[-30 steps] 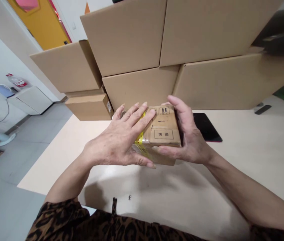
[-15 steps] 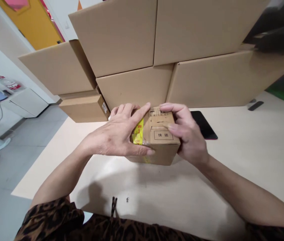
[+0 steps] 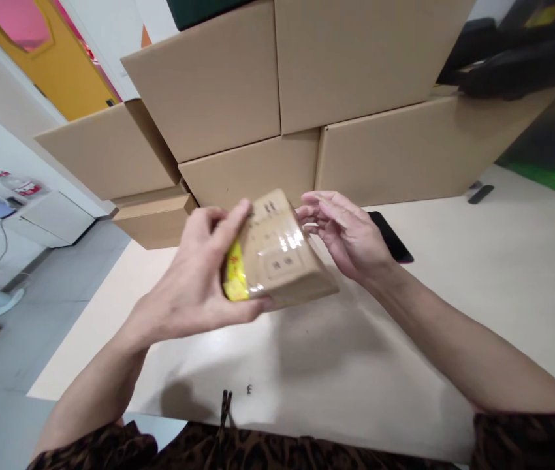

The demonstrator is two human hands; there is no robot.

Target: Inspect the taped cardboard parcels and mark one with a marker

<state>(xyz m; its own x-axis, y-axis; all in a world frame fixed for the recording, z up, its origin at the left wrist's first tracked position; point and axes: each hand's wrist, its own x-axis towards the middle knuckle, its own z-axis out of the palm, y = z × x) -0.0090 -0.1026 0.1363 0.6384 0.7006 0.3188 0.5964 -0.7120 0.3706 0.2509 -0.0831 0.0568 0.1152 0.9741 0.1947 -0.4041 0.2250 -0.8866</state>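
A small cardboard box (image 3: 280,254), sealed with clear tape and a strip of yellow tape on its left end, is lifted and tilted above the table. My left hand (image 3: 199,281) grips its left end, thumb underneath and fingers over the top edge. My right hand (image 3: 348,235) hovers just right of the box with its fingers spread, apart from the cardboard or barely touching its far corner.
Several large cardboard boxes (image 3: 268,111) are stacked along the far side of the cream table (image 3: 405,339). A dark phone (image 3: 391,236) lies behind my right hand, and a small dark remote (image 3: 480,194) sits far right. A smaller flat box (image 3: 153,219) juts out at the left.
The box has been lifted off the table and tilted by my left hand. My right hand has let go of its right side and opened.
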